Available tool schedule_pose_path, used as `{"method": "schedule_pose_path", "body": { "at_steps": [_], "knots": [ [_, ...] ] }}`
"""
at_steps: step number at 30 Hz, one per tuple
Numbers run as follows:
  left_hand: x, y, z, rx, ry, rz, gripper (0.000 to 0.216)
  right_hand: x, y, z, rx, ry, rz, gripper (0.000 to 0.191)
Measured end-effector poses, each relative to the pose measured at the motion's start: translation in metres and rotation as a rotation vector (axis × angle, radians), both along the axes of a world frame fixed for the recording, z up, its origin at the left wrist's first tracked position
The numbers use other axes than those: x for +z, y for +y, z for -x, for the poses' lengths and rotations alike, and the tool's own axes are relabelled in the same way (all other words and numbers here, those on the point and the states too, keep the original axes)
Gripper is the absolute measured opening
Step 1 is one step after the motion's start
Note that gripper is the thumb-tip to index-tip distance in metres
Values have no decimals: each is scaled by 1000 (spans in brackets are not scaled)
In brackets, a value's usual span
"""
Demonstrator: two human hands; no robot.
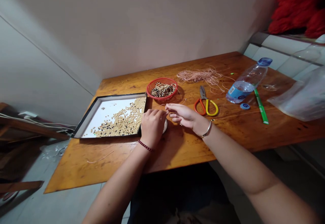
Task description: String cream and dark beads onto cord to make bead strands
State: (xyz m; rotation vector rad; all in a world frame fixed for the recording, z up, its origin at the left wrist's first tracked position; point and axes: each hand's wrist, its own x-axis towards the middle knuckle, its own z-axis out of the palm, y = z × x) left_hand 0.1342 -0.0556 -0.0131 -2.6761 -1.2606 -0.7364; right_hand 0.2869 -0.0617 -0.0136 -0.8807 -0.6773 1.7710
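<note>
My left hand (152, 125), with a dark red bead bracelet at the wrist, is closed in a pinch beside the tray of beads. Facing it, my right hand (184, 115) pinches with thumb and forefinger, its other fingers loosely curled. Their fingertips meet around a thin pinkish cord (163, 105), a short end of which sticks up. Any bead on it is too small to make out. Under my left hand, part of a pale round object (165, 126) shows. The black-edged tray (83, 122) holds many small cream and dark beads (124, 120).
Behind my hands stands a red plastic basket (162, 98) of strung beads. Scissors (203, 98) with orange and yellow handles lie right of it, below a tangle of pink cord (199, 76). A water bottle (247, 81), blue cap (245, 106) and green packet (261, 107) are farther right.
</note>
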Motion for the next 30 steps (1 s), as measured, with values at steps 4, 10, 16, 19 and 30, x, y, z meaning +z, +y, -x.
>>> {"method": "schedule_pose_path", "body": {
  "at_steps": [4, 10, 16, 19, 30],
  "knots": [
    [2, 0, 1, 30, 43, -18, 20, -3, 1, 0, -96, -127, -59, 14],
    [1, 0, 2, 29, 107, -41, 17, -2, 2, -4, -86, -139, -124, 20],
    [3, -1, 4, 8, 188, -50, 21, 0, 5, -4, -92, -297, -248, 23],
    [3, 0, 6, 16, 190, -57, 23, -5, 8, -3, -192, -636, -423, 17],
    [1, 19, 20, -22, 15, -2, 17, -16, 6, -11, -106, -1246, -752, 17]
  ]
}}
